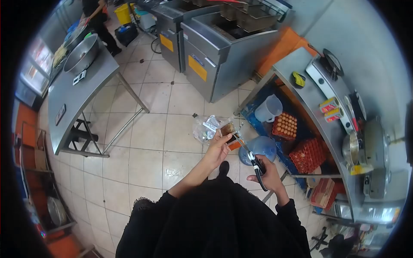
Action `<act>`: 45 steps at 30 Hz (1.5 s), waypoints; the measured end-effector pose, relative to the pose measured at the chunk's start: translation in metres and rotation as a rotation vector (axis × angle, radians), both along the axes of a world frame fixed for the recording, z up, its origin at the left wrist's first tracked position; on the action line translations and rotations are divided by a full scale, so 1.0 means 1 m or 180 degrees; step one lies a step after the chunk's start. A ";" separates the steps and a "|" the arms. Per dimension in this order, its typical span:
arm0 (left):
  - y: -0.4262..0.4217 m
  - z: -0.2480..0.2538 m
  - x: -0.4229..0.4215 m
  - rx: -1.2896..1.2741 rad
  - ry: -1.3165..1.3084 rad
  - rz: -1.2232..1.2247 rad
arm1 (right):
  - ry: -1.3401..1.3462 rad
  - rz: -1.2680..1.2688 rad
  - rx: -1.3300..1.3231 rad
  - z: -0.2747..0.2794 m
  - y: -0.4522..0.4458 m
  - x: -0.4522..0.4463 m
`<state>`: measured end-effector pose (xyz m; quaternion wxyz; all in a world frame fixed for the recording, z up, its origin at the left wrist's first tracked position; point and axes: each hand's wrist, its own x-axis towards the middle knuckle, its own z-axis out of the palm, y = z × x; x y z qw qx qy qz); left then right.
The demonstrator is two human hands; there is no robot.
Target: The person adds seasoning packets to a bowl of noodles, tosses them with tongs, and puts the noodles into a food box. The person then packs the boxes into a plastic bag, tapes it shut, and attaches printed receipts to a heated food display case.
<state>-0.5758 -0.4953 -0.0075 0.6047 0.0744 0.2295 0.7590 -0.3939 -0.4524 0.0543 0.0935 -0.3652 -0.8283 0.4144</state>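
Observation:
My left hand [218, 151] is closed, pinching a small packet [228, 130] with dark brown contents between thumb and fingers. In my right hand [269, 174] is a pair of scissors [257, 165] with black and white handles. Their metal blades point up and left, close to the packet; whether they touch it I cannot tell. Below and beyond my hands, a clear plastic bag [202, 130] with white and silver wrapping lies on the tiled floor [146, 172]. A large bluish water jug [263, 148] stands behind my right hand.
Right: a steel table [301, 64] holds a stove [320, 79], yellow-red cans [331, 109] and a pot [352, 148]. Beneath are an egg tray [285, 125] and a clear pitcher [269, 108]. Fryers [206, 56] stand ahead. Left: a table [92, 79] with a bowl [81, 53]; another person [101, 21] beyond.

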 end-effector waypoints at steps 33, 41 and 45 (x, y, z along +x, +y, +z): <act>0.015 -0.007 0.012 -0.0058 -0.0047 0.0711 | -0.1030 0.0693 -0.0042 0.021 0.046 -0.021; 0.014 -0.008 0.013 -0.0078 -0.0075 0.0792 | -0.0810 0.0902 0.0201 0.019 0.049 -0.021; 0.014 -0.011 0.013 -0.0165 -0.0008 0.0896 | -0.0997 0.0929 0.0066 0.023 0.048 -0.024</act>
